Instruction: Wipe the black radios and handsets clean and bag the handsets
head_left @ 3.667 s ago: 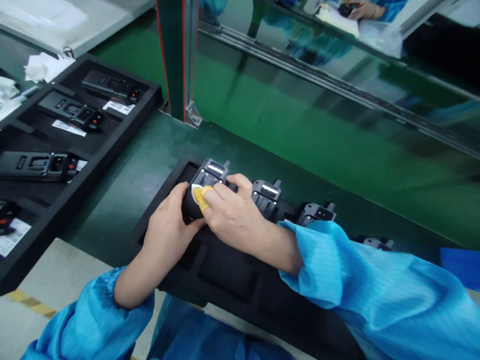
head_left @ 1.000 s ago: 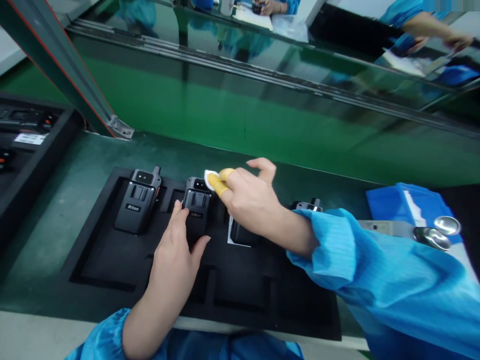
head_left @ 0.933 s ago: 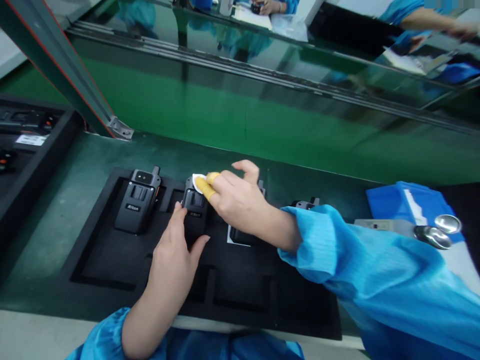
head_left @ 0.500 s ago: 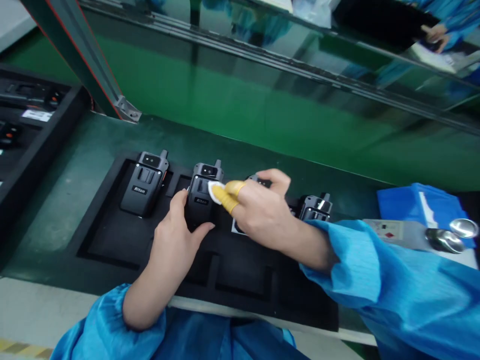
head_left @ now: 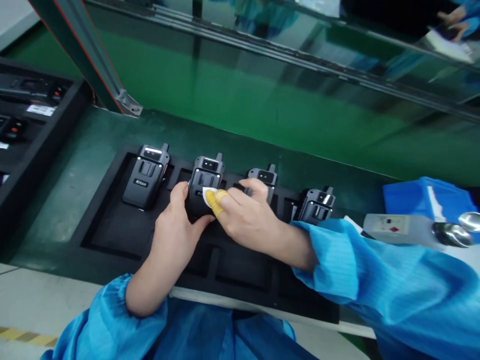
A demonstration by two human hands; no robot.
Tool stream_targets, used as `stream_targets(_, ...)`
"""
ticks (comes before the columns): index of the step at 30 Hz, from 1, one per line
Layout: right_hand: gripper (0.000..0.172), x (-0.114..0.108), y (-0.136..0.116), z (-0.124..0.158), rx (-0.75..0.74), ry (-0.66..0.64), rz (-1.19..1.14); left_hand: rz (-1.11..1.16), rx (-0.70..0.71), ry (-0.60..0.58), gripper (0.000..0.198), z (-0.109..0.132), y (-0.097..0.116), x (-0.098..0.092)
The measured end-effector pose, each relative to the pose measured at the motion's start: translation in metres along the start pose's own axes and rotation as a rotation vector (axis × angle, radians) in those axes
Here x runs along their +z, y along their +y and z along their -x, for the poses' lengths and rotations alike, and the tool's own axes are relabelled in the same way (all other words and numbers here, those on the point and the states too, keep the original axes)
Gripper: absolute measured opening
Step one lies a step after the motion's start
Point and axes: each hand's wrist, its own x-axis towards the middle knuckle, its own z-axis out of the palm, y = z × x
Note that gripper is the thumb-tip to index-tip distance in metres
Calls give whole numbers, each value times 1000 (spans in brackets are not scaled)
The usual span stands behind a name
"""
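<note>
A black two-way radio (head_left: 207,176) lies back side up in the black foam tray (head_left: 112,230). My left hand (head_left: 175,225) is curled around its lower end, fingers along the left side and thumb at the bottom. Yellow finger covers are on my right hand (head_left: 249,212), which pinches a small white wiping cloth (head_left: 206,197) against the radio's back, partly over its logo. To the left sits another radio (head_left: 141,182) marked "Riton". A third radio (head_left: 264,176) is partly hidden behind my right hand, and a further radio (head_left: 317,204) lies near my right sleeve.
At the right are a translucent bottle (head_left: 405,229) with a label, a metal cap-like part (head_left: 452,234) and a blue packet (head_left: 408,197). Another foam tray (head_left: 56,142) with devices stands at left. A metal post (head_left: 90,60) rises behind. Another person's hands (head_left: 455,25) show top right.
My right hand has moved slightly left and down, bringing the cloth from the radio's upper right side onto the logo area. The third radio shows more now. My left hand keeps its hold.
</note>
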Motion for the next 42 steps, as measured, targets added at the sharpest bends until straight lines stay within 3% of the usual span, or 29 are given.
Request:
stream_targets(4,33,9,-8,-15,-23,58,22,-61,-30,1,62,-1,3,-3)
stream_targets(9,33,-1,-2,-4,-13,-30,37,-24,37,35,69,0,-2,-1)
stream_targets(13,37,-30,23,25,128,-131,54,1,71,50,73,1,-10,2)
stream_targets(17,35,-55,55,60,374,-172,114,-35,128,59,77,2,-14,1)
stream_targets(20,33,-64,71,83,512,-230,125,-158,257,178,69,8,-7,-1)
stream_targets(22,32,-67,75,92,536,-269,130,-254,421,281,50,17,2,1)
stream_targets(25,31,-69,74,95,522,-307,124,-263,725,271,18,32,19,12)
stream_targets(28,32,-68,71,93,514,-320,104,-185,902,145,6,44,33,33)
stream_targets(32,34,-55,74,90,432,-245,109,-207,1006,51,13,48,39,58)
stream_targets(37,32,-28,76,73,374,-211,81,-351,1014,-31,28,46,32,72)
stream_targets(42,29,-11,69,47,244,-166,-7,-384,1003,-26,25,47,28,74)
